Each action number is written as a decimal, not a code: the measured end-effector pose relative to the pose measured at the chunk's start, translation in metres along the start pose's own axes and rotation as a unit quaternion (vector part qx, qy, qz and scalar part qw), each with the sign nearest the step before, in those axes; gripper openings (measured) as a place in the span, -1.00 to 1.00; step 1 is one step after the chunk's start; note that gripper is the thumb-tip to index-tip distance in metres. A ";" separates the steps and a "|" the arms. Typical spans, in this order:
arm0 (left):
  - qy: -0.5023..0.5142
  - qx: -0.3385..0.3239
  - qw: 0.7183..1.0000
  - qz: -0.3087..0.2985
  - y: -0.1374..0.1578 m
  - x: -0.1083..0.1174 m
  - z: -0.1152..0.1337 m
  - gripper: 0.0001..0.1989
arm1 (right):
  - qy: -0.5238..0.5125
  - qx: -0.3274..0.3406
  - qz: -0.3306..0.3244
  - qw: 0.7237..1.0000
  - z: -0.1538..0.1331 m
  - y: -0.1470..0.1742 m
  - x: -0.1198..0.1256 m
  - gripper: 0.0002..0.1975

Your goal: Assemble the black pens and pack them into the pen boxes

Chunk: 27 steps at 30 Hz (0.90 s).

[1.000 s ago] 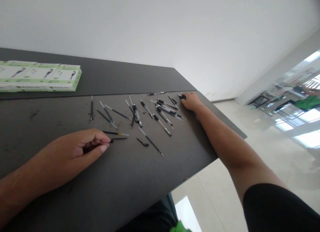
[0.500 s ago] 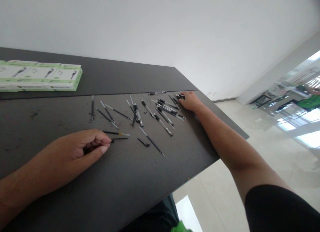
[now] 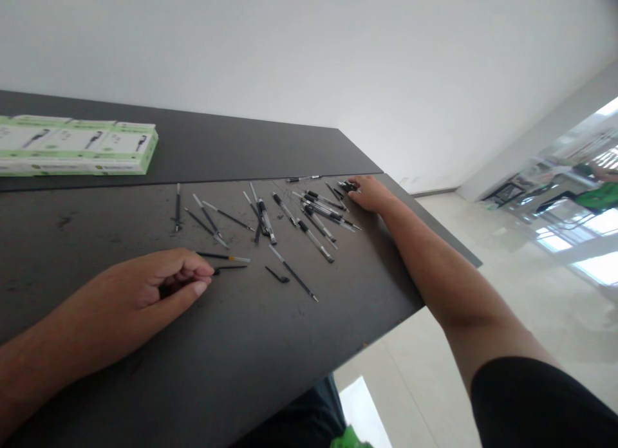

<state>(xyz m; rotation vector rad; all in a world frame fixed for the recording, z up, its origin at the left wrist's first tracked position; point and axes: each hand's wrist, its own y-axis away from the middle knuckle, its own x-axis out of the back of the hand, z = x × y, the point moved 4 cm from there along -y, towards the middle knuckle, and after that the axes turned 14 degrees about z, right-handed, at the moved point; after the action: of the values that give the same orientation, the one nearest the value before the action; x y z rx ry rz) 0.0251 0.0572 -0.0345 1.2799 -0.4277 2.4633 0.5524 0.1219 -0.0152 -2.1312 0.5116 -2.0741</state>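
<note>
My left hand (image 3: pixel 159 284) rests on the table at the left, its fingers curled and the thumb closed toward the index finger. Whatever may be in that grip is hidden. Just past its fingertips lie a thin black clip-like piece (image 3: pixel 232 267) and a pen refill with a yellowish section (image 3: pixel 224 257). My right hand (image 3: pixel 367 194) is stretched to the table's far right, its fingers bent over a small heap of black pen parts (image 3: pixel 346 186). I cannot make out which piece its fingers hold. Left of it lies a cluster of clear-barrelled pens (image 3: pixel 321 206) with black grips.
Several loose refills (image 3: pixel 203 219) are scattered mid-table. Nearer me lie another refill (image 3: pixel 294 274) and a black clip-like piece (image 3: pixel 277 275). Green and white boxes (image 3: pixel 120 149) stand at the back left. The table's right edge (image 3: pixel 434 229) drops to a tiled floor.
My right hand's thumb and index finger have shifted slightly at the heap of black parts. My left hand and the scattered pens look almost unchanged.
</note>
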 end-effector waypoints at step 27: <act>-0.004 -0.002 1.000 0.027 0.014 0.007 0.024 -0.53 | -0.032 0.115 0.022 0.993 0.015 -0.022 -0.013 -0.28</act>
<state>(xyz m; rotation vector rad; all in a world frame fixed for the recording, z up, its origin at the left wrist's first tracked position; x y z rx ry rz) 0.0328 0.0354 -0.0167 1.2931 -0.4746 2.5015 0.5705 0.1450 -0.0215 -2.0270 0.2938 -1.9294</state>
